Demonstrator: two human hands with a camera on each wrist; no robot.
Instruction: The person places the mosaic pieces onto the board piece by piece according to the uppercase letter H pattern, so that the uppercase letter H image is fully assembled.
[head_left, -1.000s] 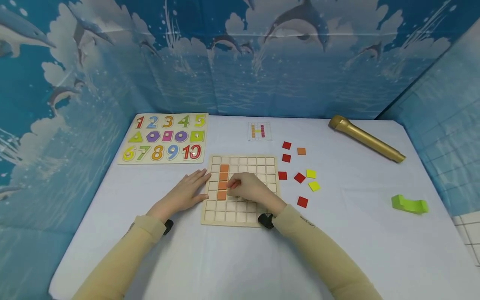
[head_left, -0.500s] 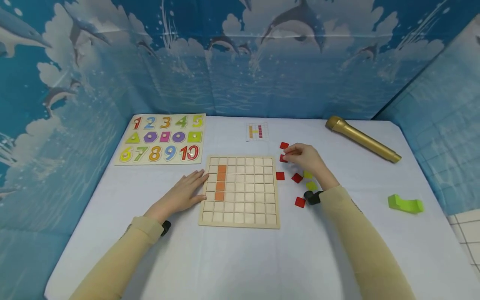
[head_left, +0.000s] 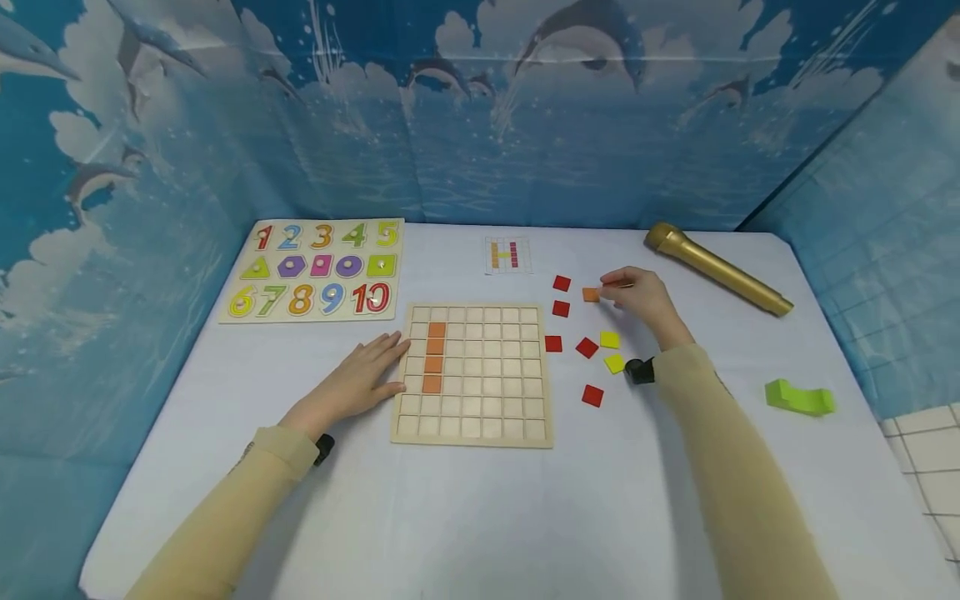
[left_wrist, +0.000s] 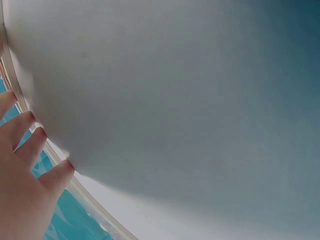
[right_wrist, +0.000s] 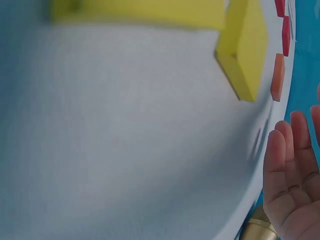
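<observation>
My left hand [head_left: 352, 379] lies with its fingers spread on the left edge of a wooden grid board [head_left: 472, 432]. Orange square tiles [head_left: 433, 364] fill several cells in one column of the board. In the head view my right hand [head_left: 645, 300] reaches past the board, its fingertips right at a loose orange tile [head_left: 591, 295] on the table. The right wrist view shows the right hand [right_wrist: 295, 175] with fingers extended, below that orange tile [right_wrist: 278, 77]. Two yellow tiles [head_left: 610, 340] lie under the right wrist. Several red tiles [head_left: 587, 347] lie right of the board.
A small pattern card [head_left: 507, 255] lies behind the board. At the back left is a number and shape puzzle [head_left: 311, 267]. A gold microphone [head_left: 716, 268] lies at the back right, with a green curved block [head_left: 799, 398] nearer the right edge.
My right hand has gone from the board's orange column to the red tiles, then right to the loose orange tile. The left hand stays at the board's edge.
</observation>
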